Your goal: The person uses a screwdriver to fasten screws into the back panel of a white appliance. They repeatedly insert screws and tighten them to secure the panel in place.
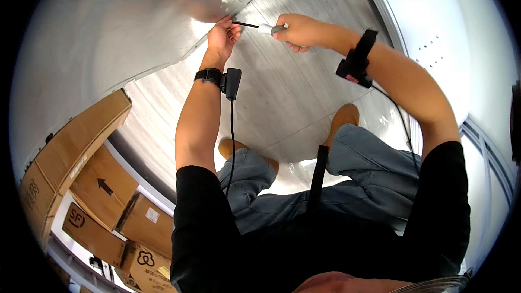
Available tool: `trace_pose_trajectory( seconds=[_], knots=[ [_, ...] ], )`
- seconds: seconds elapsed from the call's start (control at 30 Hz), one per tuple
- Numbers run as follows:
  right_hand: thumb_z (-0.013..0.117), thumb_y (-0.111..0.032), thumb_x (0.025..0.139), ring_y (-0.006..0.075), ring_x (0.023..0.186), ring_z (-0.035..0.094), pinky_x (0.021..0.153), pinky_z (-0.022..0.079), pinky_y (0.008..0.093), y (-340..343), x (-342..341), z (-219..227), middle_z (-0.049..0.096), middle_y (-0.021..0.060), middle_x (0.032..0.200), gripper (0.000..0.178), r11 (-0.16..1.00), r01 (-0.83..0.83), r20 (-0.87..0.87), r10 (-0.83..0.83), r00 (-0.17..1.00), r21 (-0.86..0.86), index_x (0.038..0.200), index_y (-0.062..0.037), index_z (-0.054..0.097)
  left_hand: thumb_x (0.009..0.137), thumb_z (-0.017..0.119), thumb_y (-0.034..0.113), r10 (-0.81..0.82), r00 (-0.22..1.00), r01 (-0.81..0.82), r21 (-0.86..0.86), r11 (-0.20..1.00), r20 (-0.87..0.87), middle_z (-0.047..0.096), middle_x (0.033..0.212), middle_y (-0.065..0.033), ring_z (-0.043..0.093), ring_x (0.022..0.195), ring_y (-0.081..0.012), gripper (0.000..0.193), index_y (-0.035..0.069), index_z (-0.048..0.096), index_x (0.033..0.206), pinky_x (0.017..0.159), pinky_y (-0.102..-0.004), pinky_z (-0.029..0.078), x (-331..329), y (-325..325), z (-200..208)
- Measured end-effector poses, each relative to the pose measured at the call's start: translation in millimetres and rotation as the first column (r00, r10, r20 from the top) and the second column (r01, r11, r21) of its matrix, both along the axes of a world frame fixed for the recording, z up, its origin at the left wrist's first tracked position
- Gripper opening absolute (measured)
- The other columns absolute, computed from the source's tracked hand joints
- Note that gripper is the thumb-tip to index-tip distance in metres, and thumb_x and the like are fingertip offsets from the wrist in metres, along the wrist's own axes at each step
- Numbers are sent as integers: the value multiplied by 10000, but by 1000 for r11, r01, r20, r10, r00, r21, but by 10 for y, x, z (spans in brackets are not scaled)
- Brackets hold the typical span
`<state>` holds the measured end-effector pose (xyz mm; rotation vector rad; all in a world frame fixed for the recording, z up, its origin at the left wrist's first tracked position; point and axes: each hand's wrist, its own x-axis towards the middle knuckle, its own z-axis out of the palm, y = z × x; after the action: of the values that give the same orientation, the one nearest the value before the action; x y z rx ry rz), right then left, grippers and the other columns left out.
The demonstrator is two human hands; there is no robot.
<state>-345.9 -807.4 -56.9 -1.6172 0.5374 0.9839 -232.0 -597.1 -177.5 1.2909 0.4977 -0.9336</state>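
My right hand (pixel 297 30) is wrapped round the grey and white handle of a screwdriver (pixel 265 29). Its dark shaft lies nearly level and points left at the lower edge of a large shiny metal panel (pixel 135 27). Close to the shaft's tip, my left hand (pixel 221 38) has its fingers curled in against the panel's edge. Whatever those fingers pinch is too small to make out, and the tip itself is partly hidden by them. Each wrist carries a black strap with a small device, and a cable runs from each one.
Cardboard boxes (pixel 103 184) are stacked at the lower left, beside the panel. A white perforated panel (pixel 434 32) stands along the right. Light wood-look flooring (pixel 271 92) lies between them, with my feet on it. The metal panel has a slotted corner at the top.
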Motion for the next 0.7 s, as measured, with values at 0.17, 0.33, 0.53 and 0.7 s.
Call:
trace_pose_trajectory(
  seconds=[0.17, 0.33, 0.53, 0.7],
  knots=[
    [545, -276, 910, 117, 668, 547, 562, 463, 290, 369, -367, -217, 552, 38, 803, 265, 942, 314, -92, -304, 948, 119, 1100, -94, 510, 900, 452, 73, -51, 997, 51, 5, 999, 66, 602, 850, -82, 570, 687, -145, 319, 12, 440, 1213, 620, -282, 495, 25, 31, -92],
    [560, -276, 911, 118, 732, 547, 610, 473, 296, 778, -672, -549, 547, 21, 868, 325, 804, 567, -157, -546, 823, 176, 1178, -104, 493, 910, 482, 63, -51, 987, 48, 25, 999, 152, 609, 903, -95, 570, 699, -140, 256, 27, 467, 1164, 614, -270, 514, -60, -18, -112],
    [575, -241, 900, 124, 761, 549, 618, 464, 289, 1131, -750, -847, 540, 36, 923, 338, 693, 691, -91, -690, 719, 206, 1191, -95, 485, 868, 515, 28, -60, 989, 56, 28, 998, 138, 632, 877, -136, 586, 690, -149, 271, -24, 440, 1123, 606, -270, 524, 17, -63, -162],
    [572, -214, 896, 129, 760, 550, 610, 454, 288, 1208, -715, -860, 540, 35, 936, 352, 691, 702, -103, -696, 711, 173, 1209, -92, 468, 888, 549, 93, -103, 985, 82, 153, 985, 135, 637, 852, -103, 595, 726, -154, 116, -4, 572, 949, 634, -273, 522, 22, -91, -95]
  ],
)
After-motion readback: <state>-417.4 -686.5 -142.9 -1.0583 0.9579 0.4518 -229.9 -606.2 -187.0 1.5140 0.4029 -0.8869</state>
